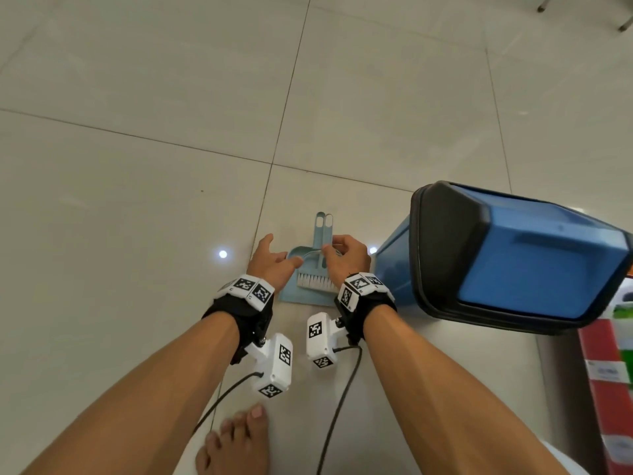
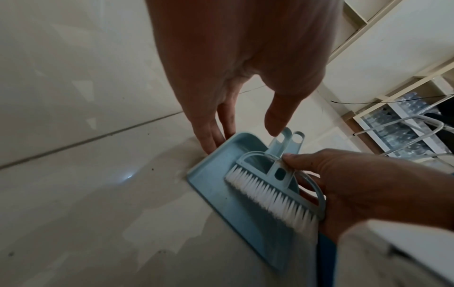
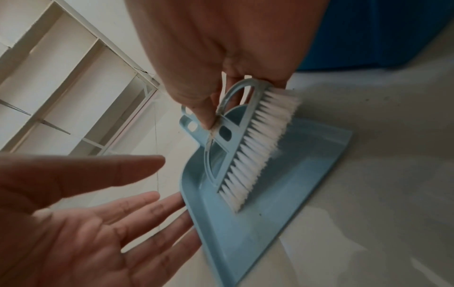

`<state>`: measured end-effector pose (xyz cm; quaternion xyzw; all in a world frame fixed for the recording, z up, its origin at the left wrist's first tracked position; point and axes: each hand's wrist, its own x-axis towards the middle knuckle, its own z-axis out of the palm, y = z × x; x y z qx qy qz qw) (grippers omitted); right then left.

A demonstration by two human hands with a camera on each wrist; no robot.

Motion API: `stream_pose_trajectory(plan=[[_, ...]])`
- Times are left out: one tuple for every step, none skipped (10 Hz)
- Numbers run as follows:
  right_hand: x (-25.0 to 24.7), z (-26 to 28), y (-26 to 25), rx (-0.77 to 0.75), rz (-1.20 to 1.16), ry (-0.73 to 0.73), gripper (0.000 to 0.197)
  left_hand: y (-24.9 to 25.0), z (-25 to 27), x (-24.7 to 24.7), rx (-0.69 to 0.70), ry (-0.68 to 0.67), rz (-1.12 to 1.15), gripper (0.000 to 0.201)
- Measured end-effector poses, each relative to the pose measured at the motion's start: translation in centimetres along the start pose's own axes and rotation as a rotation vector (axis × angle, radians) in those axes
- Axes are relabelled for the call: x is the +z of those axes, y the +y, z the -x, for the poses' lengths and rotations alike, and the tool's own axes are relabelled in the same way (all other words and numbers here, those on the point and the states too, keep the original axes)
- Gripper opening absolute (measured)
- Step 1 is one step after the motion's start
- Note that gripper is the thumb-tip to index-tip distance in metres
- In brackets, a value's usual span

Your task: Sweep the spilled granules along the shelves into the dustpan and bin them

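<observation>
Separating brush from dustpan: best lifted straight off while the pan is steadied flat. Right hand pinches the hand brush by its arched back, above the dustpan. Left hand, fingers spread, touches the dustpan's left rim. Blue swing-lid bin just right of the dustpan. Granules: none discernible.

The right hand covers the right corner of the dustpan and part of the brush in the head view, while the left hand hides the pan's left edge. The blue bin runs off the frame's right side. No granules can be made out on the floor. Bottles behind the shelves blur together in the left wrist view.
</observation>
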<state>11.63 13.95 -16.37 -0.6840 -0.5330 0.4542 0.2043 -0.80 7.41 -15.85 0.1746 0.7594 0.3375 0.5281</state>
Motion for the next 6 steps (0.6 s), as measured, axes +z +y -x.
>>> stream_pose_trajectory(plan=[[-0.1, -0.4, 0.3, 0.014, 0.081, 0.025, 0.023, -0.3, -0.4, 0.5, 0.012, 0.005, -0.017, 0.088], [-0.2, -0.5, 0.3, 0.008, 0.204, 0.028, 0.032, -0.2, -0.4, 0.7, 0.014, 0.001, -0.020, 0.088], [-0.5, 0.1, -0.3, 0.029, 0.188, 0.041, 0.043, 0.4, 0.3, 0.4, 0.017, -0.018, -0.061, 0.088], [-1.0, 1.0, -1.4, -0.009, 0.200, 0.060, 0.049, 1.0, 1.7, -0.5, 0.070, -0.005, -0.171, 0.085], [-2.0, 2.5, -3.4, -0.069, 0.247, 0.017, 0.050, 2.5, 4.4, -2.0, 0.230, 0.001, -0.448, 0.074], [-2.6, 4.6, -4.8, -0.173, 0.389, -0.117, 0.052, 4.7, 7.6, -3.6, 0.352, 0.015, -0.674, 0.068]])
